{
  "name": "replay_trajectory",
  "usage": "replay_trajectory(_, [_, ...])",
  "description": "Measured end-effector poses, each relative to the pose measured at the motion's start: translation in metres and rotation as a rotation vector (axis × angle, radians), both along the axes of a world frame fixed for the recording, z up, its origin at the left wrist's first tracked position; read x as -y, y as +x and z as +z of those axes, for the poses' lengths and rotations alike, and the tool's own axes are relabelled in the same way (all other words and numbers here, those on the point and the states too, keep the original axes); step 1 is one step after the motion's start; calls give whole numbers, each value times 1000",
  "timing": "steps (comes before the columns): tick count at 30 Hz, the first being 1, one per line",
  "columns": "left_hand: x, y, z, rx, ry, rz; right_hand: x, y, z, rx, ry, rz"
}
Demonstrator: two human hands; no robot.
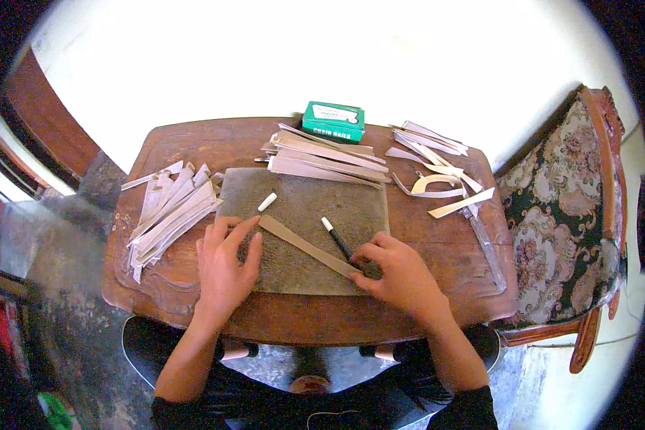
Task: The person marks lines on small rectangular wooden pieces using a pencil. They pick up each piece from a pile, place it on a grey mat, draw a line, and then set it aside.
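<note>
A narrow tan-brown strip [304, 245] lies slantwise over a dark, rough-surfaced mat [301, 201]. My left hand [226, 265] is at its upper left end, the index fingertip touching the tip and the thumb spread away. At the lower right end, my right hand [401, 276] has curled fingers, with the strip's end at the thumb and fingertips. A black marker [337, 238] with a white upper end lies beside the right fingertips, its lower end partly hidden. The white marker cap [266, 201] rests on the mat just above my left index finger.
Piles of pale strips [175, 211] lie on the left of the wooden table [287, 319], with another stack [326, 159] behind the mat. Curled offcuts [437, 183] are at the right. A green box [333, 122] sits at the back edge. A floral upholstered chair [559, 215] stands right.
</note>
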State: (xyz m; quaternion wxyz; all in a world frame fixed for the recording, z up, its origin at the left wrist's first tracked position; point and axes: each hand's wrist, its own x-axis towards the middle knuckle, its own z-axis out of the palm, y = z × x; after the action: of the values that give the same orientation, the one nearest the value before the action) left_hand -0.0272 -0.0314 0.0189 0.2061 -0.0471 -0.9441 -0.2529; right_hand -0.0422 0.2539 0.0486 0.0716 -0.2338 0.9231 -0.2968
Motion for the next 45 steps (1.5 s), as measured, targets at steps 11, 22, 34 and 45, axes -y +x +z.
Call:
replay_trajectory(11, [-1, -15, -12, 127, 143, 30, 7, 4, -4, -27, -11, 114])
replay_trajectory(22, [11, -12, 12, 304, 914, -104, -4, -6, 16, 177, -371, -147])
replay_trajectory(34, [13, -19, 3, 313, 895, -195, -14, -23, -3, 190, -469, -280])
replay_trajectory(45, [6, -76, 30, 317, 751, -260, -17, -52, 18, 47, -297, -206])
